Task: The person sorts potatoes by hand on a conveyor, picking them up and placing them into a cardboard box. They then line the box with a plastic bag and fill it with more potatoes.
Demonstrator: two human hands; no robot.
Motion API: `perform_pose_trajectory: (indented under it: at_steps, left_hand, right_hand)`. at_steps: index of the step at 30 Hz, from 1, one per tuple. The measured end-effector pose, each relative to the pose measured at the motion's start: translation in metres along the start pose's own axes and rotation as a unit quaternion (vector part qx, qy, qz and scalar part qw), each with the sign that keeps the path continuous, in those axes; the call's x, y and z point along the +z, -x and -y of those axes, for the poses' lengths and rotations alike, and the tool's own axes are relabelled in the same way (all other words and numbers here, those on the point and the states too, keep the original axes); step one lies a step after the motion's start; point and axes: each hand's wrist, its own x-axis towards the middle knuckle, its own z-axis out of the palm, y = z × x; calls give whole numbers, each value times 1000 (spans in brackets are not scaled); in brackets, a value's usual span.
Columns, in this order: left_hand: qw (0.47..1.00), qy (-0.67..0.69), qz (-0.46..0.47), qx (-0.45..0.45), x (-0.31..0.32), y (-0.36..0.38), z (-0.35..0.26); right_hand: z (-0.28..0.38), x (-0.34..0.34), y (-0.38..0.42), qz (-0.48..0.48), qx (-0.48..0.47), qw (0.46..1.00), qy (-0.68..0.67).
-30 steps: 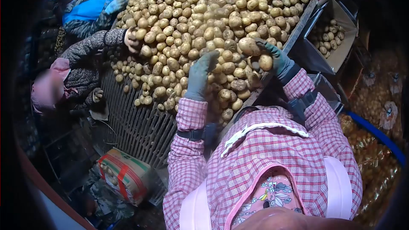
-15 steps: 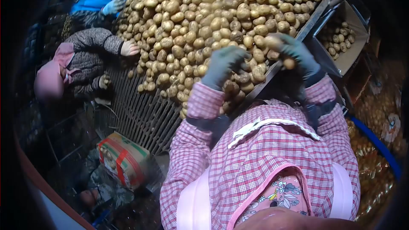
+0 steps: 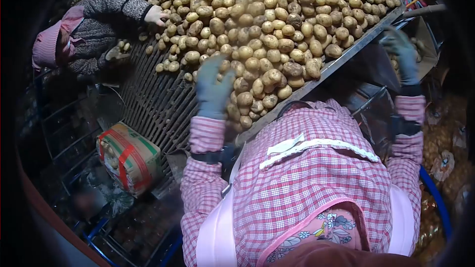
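Note:
Many potatoes (image 3: 267, 34) lie piled on a slatted metal rack (image 3: 153, 96). My left hand (image 3: 214, 86), in a grey-green glove, is at the near left edge of the pile, its fingers apart over the potatoes and slightly blurred. Off to the right, beyond the rack's metal side rail (image 3: 341, 62), my right hand (image 3: 402, 52) in a matching glove is over an open carton (image 3: 428, 52) with potatoes inside. Its fingers are spread and nothing shows in them.
Across the rack at the left, a co-worker (image 3: 96, 29) reaches to the pile with one hand and holds potatoes in the other. A taped carton (image 3: 129, 158) stands at the lower left. A blue hose (image 3: 436, 200) runs along the right.
My right hand has moved right, from the rail to the open carton, and the potatoes by it are gone from its fingers. My left hand has moved left along the pile.

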Motion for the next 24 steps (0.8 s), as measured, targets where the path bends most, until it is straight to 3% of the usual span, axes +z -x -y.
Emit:
perform_pose_trajectory:
  at_steps: [2,3,5,8,9,11,12,13,14,15,16,17,18,19,22,23,24]
  left_hand:
    - [988,-81,92,90,43,16,-29]
    - [975,-118,148,119,61,23,-30]
    - [965,-172,134,143,92,29,-16]
    - [949,-231,144,160,98,7,0]
    - [945,-242,150,161,97,-2,3]
    - [935,-285,170,123,86,-30,2]
    - [927,-316,183,84,76,-46,0]
    - [946,-292,96,99,70,-51,7]
    - [923,-351,31,155,70,-65,11]
    - [912,-388,29,133,58,-82,6]
    - [932,-341,118,-37,38,-110,-8]
    - [967,-204,41,-149,30,-126,19]
    - [927,-340,-159,-1,54,-129,108]
    - [962,-222,-91,-127,10,-122,60]
    - [968,-192,-163,25,-18,-85,82]
    - [972,-160,-161,58,-23,-66,85]
    - [979,-138,-144,47,-26,-43,73]
  right_hand:
    - [-3,80,15,79,144,979,-117]
    - [8,107,23,147,150,978,5]
    - [-5,143,40,209,204,955,-42]
    - [-22,169,59,262,227,937,31]
    - [-33,177,64,224,112,959,135]
    - [-51,194,73,138,-127,928,321]
    - [-51,200,73,139,-98,938,303]
    - [-52,207,68,140,-70,946,283]
    - [-52,214,60,140,-41,953,264]
    - [-51,224,54,111,-41,959,258]
    - [-55,229,43,122,-31,967,221]
    - [-45,236,33,112,-18,980,162]
    - [-28,244,21,102,-4,990,101]
    - [-12,251,7,96,0,994,51]
    - [-18,271,-47,41,-19,987,-152]
    - [-6,258,-55,96,0,974,-207]
    - [13,246,-49,68,-23,981,-182]
